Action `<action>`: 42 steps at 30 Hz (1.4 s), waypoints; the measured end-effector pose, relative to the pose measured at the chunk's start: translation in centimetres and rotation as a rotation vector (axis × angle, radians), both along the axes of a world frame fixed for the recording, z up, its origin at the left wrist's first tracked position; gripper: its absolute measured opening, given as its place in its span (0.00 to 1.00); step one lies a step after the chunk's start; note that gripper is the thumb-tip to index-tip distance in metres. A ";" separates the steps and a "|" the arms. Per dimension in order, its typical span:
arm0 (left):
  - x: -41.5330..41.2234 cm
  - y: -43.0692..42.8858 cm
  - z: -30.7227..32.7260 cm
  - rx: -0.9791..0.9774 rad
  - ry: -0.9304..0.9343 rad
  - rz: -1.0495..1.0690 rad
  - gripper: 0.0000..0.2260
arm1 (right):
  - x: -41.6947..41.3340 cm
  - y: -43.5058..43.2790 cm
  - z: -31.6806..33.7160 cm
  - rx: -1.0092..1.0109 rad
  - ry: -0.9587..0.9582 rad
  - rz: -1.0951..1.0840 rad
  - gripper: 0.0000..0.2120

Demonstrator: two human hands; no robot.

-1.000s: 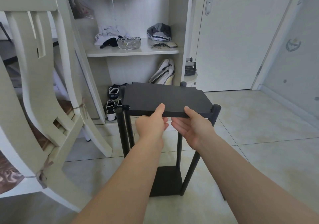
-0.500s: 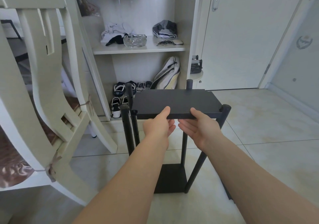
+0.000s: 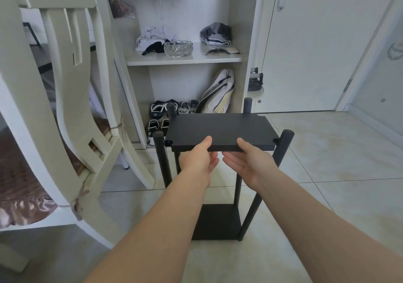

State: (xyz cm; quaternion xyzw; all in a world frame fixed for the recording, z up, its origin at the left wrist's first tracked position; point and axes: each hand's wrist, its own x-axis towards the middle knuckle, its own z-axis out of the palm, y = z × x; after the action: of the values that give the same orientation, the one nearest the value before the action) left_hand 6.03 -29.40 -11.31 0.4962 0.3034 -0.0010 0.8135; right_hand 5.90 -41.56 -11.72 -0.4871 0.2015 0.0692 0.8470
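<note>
Open cupboard ahead, chair beside us

We see a glass bowl on the cupboard shelf between crumpled clothes and a folded garment, sandals and a leaning bag below, a pale chair left, a white door right.

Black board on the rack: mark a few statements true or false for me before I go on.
1. The left hand and the right hand each have a thumb on top of the board at its near edge. True.
2. The board lies on the floor. False: it is up near the tops of the poles; a second black panel lies on the floor.
3. Only two poles stand up. False: four show.
4. A glass bowl sits on the cabinet shelf. True.
5. The shoes share that shelf with the bowl. False: they are below it, at the cabinet's bottom.
</note>
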 end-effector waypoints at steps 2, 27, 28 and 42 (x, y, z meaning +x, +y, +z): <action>0.0 0.3 -0.2 0.001 0.007 0.003 0.17 | 0.0 0.3 -0.1 0.007 0.001 0.013 0.11; 0.2 2.9 -2.4 -0.034 0.116 0.025 0.14 | 0.6 1.6 -2.2 -0.011 0.083 0.172 0.14; 0.2 2.9 -2.6 -0.042 0.122 0.029 0.14 | 0.7 1.6 -2.3 -0.019 0.090 0.178 0.14; 0.3 3.6 -2.3 -0.095 0.147 0.043 0.10 | -0.2 -4.7 0.3 -0.743 0.032 -0.020 0.14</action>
State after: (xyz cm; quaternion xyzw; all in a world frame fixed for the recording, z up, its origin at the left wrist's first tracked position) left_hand 6.33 -25.81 -13.64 0.4488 0.3725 -0.0342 0.8116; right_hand 5.71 -46.25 -11.46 -0.7581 0.2306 -0.0092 0.6099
